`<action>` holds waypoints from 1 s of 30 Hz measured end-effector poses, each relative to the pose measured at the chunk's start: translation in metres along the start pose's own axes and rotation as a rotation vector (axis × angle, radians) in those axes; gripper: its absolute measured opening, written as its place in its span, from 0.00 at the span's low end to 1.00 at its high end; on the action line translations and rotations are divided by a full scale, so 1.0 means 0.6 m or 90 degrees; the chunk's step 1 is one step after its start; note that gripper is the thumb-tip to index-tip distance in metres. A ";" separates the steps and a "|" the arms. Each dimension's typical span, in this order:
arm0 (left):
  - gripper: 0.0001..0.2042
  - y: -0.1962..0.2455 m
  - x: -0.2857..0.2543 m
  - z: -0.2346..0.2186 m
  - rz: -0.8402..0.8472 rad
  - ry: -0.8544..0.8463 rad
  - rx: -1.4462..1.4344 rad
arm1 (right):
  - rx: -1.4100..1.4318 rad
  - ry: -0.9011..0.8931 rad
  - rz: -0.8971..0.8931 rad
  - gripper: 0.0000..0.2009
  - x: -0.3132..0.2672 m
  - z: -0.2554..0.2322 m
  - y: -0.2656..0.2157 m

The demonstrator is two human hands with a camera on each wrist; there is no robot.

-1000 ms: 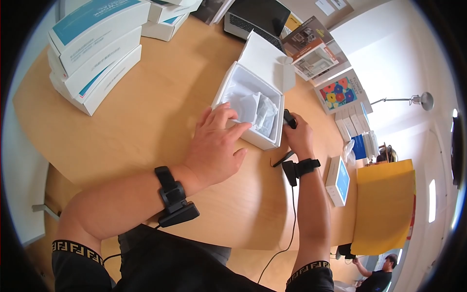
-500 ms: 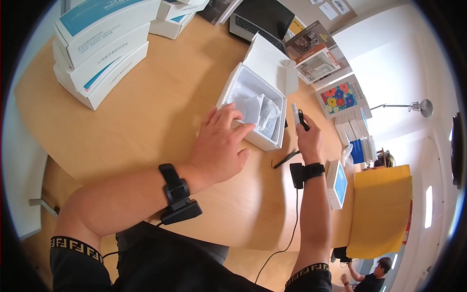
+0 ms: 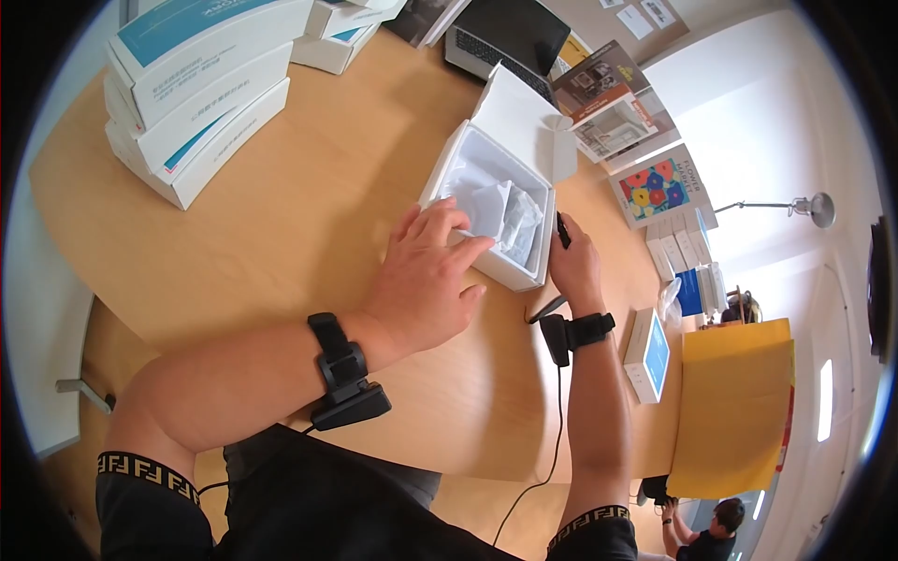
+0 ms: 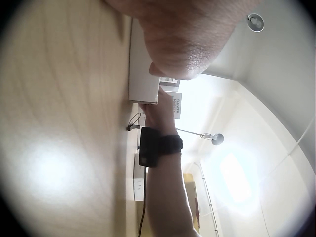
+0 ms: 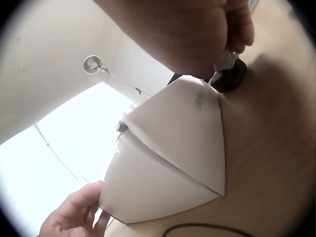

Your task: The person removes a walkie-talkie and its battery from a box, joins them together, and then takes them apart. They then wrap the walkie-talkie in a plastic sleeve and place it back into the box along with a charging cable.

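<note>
An open white box stands on the table, with a white insert and a clear-wrapped item inside. Fingers of the left hand rest over its near-left rim, the thumb held apart. Just right of the box, the right hand grips a small black item. In the right wrist view this black item has whitish wrapping against it, low beside the box wall. What exactly it is, I cannot tell.
Stacked white boxes stand at the left. A laptop and upright books are behind. A black cord lies near the right wrist; a small box sits further right.
The right hand swung away to the right of the box, showing a pale strip with the black item, then came back close to the box side. The left hand has stayed at the rim.
</note>
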State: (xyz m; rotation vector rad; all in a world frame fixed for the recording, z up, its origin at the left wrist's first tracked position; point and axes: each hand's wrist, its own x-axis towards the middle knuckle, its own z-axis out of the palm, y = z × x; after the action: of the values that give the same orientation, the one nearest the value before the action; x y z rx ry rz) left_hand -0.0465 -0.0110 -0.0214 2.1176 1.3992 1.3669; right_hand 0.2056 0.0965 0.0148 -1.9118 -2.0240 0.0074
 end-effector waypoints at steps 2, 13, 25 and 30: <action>0.24 0.000 0.000 -0.001 -0.003 -0.004 -0.013 | -0.043 -0.042 0.002 0.21 0.003 0.005 0.003; 0.23 -0.004 -0.001 -0.002 -0.003 -0.008 -0.014 | 0.146 0.011 0.096 0.21 0.012 -0.001 0.068; 0.23 -0.001 -0.001 -0.002 -0.014 -0.006 -0.026 | 0.164 -0.020 -0.211 0.25 0.048 -0.041 -0.097; 0.23 -0.002 0.002 -0.001 -0.012 -0.007 -0.023 | 0.079 0.033 -0.278 0.21 0.070 -0.016 -0.103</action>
State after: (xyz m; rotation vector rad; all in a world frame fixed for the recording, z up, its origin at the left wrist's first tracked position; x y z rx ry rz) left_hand -0.0475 -0.0097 -0.0209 2.0809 1.3759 1.3603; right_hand 0.1476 0.1293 0.0493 -1.3520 -2.3029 -0.0252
